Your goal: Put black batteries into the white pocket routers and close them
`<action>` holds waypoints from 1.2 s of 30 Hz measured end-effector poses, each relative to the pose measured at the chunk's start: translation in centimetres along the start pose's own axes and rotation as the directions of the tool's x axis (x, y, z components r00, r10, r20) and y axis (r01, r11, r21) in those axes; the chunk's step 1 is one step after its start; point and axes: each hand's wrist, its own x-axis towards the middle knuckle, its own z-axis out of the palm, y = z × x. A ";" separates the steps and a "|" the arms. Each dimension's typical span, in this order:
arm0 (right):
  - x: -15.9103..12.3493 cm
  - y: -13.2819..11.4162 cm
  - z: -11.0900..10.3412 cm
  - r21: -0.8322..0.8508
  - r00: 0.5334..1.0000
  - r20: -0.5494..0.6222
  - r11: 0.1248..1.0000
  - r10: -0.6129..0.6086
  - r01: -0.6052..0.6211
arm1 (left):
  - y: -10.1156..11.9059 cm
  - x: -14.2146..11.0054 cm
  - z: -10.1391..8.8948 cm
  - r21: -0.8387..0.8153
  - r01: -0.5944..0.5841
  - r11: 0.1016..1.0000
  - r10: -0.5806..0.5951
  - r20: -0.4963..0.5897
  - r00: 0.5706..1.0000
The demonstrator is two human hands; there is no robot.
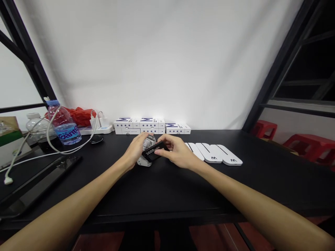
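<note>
My left hand (136, 150) grips a white device (144, 161) with rounded corners and a printed label, tilted up off the black table. Between the thumb and fingers of my right hand (178, 150) is a black battery (153, 152) marked 3000mAh. It lies slanted across the front of the device and covers its middle; I cannot tell whether the two touch. Just right of my right hand, several white rounded devices (226, 155) with a black stripe and a W-like mark lie side by side, one partly hidden by that hand.
White boxes (128, 124) stand in low stacks against the wall. To the left are a labelled plastic bottle (68, 130), a clear bottle (36, 126), a white cable (49, 134), a power strip (106, 129), a mouse (96, 138) and a dark tablet-like slab (39, 184).
</note>
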 end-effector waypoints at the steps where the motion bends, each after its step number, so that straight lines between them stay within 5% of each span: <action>1: 0.2 0.1 -0.1 0.116 0.998 -0.033 0.992 0.055 -0.051 | 0.0 0.0 0.0 -0.009 0.007 1.000 -0.007 0.008 1.000; 5: 0.9 0.2 -1.4 0.649 0.939 -0.085 0.734 0.334 -0.203 | 0.2 -0.2 0.1 -0.163 0.200 0.966 -0.182 0.119 0.976; 9: 1.1 0.2 -3.1 0.838 0.886 -0.061 0.506 0.461 -0.205 | 0.2 -0.4 0.0 -0.227 0.237 0.944 -0.197 0.188 0.962; 16: 1.0 0.5 -3.6 0.716 0.939 -0.076 0.673 0.336 -0.183 | 0.0 -0.3 -0.2 -0.241 0.236 0.941 -0.189 0.206 0.960; 26: 0.8 0.6 -3.0 0.754 0.974 -0.017 0.642 0.225 -0.135 | 0.6 -0.5 0.1 -0.296 0.302 0.906 -0.237 0.238 0.942; 31: 0.6 0.1 -2.6 0.643 0.985 0.006 0.753 0.174 -0.137 | 0.5 -0.7 0.3 -0.300 0.286 0.910 -0.210 0.262 0.942; 36: 0.5 0.1 -1.6 0.461 0.986 -0.106 0.885 0.124 -0.062 | 0.5 -1.2 0.7 -0.295 0.301 0.907 -0.199 0.330 0.923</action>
